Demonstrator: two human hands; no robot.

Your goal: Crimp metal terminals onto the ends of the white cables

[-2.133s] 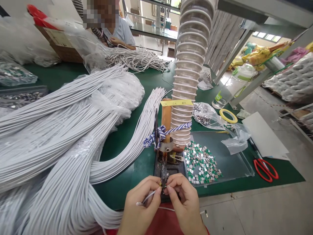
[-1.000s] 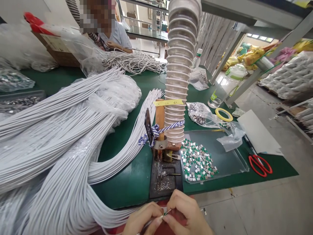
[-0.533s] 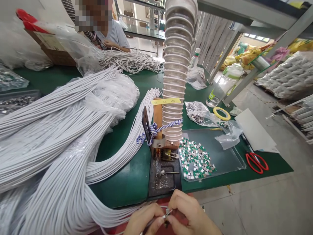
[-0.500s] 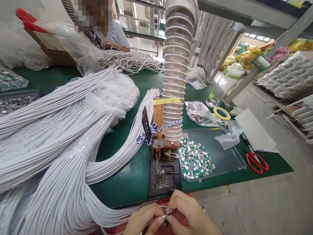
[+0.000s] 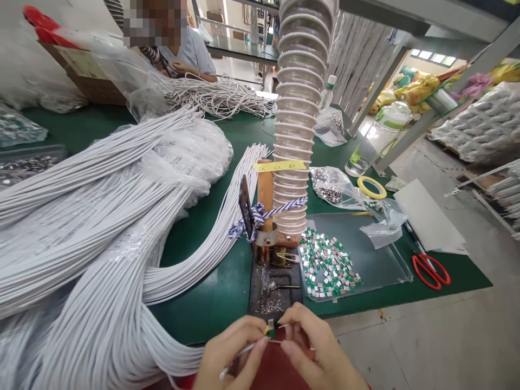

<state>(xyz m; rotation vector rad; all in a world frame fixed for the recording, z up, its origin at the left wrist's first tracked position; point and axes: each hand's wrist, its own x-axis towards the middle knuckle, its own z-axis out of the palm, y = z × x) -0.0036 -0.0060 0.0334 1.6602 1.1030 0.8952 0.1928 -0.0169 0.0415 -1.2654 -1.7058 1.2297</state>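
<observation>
At six o'clock the left hand (image 5: 233, 349) pinches a white cable (image 5: 244, 351), a green board (image 5: 272, 331) by its fingertips; the right hand (image 5: 311, 341) curls opposite, thumb and forefinger parted — whether gripping, I can't tell. Three o'clock: a bag (image 5: 348, 195) of metal bits (image 5: 331, 194); two: a part-filled bottle (image 5: 370, 143).

A dark green table (image 5: 211, 310) fills the middle of the frame. Bunches of long, thin white cables (image 5: 101, 227) lie on its left side. Low in the middle sits a black metal base (image 5: 290, 298). To the right lie a clear plastic sheet (image 5: 377, 257), red-handled scissors (image 5: 432, 271) and a round yellow tape roll (image 5: 372, 195).
</observation>
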